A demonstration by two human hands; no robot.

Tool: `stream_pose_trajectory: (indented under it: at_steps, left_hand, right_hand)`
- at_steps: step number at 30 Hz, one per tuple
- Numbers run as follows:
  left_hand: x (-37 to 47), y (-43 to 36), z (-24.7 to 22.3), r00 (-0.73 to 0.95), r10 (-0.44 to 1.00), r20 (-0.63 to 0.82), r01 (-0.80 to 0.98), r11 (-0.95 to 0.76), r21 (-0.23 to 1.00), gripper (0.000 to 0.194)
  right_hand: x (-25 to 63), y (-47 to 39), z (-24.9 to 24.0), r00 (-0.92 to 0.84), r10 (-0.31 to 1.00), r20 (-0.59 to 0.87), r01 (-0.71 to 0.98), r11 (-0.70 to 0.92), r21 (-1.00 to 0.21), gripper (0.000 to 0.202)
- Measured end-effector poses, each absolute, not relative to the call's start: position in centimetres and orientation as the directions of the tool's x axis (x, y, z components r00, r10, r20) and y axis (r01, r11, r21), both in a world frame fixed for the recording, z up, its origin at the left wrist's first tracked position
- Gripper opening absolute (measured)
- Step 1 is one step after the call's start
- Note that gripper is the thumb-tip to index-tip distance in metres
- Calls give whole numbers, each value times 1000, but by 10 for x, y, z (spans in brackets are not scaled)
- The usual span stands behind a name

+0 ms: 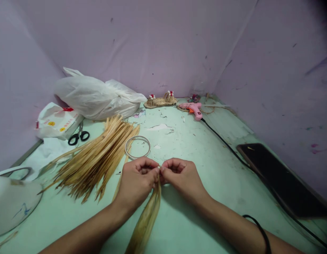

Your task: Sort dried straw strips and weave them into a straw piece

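Both hands meet fingertip to fingertip over the middle of the table. My left hand (138,181) pinches the upper end of a dried leaf strip (146,218), and my right hand (184,178) pinches the same end from the other side. Below the fingers the strip widens and hangs toward the near edge of the view. A small pale bit shows between the fingertips, too small to make out. Just beyond my left hand lies a metal ring (126,150). A fanned bundle of dried leaf strips (94,162) spreads to the left of it.
Black-handled scissors (79,137), a white box (60,121) and a tied plastic bag (100,97) lie at the left. A woven piece (160,101) rests by the back wall. A pink glue gun (196,110) trails its black cord (227,144) past a dark phone-like slab (280,176).
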State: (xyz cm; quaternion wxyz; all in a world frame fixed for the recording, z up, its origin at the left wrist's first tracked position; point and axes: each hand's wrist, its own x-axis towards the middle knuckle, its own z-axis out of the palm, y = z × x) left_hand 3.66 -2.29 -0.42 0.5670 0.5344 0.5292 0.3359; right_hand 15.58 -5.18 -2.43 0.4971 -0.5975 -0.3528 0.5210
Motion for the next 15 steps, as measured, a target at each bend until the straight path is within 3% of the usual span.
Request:
stream_pose_trajectory:
  at_steps: [4,9,12,15]
  left_hand:
    - [34,-22,-6,246,931,-270,173,232,957,12]
    - [33,-17,-6,217,939,-267,123,245,962,17]
    - [33,-15,-6,195,943,-271,82,260,962,19]
    - [33,-15,-6,185,946,-268,75,258,963,20]
  right_hand:
    - [158,-51,-24,163,950,-268,-124,-250,-960,3]
    - [157,-52,-18,78,956,-282,-283,-250,-926,11]
    - [158,-54,-17,120,954,-276,-348,-219,-911,15]
    - [161,-56,-22,182,961,-206,-379,-125,-917,3]
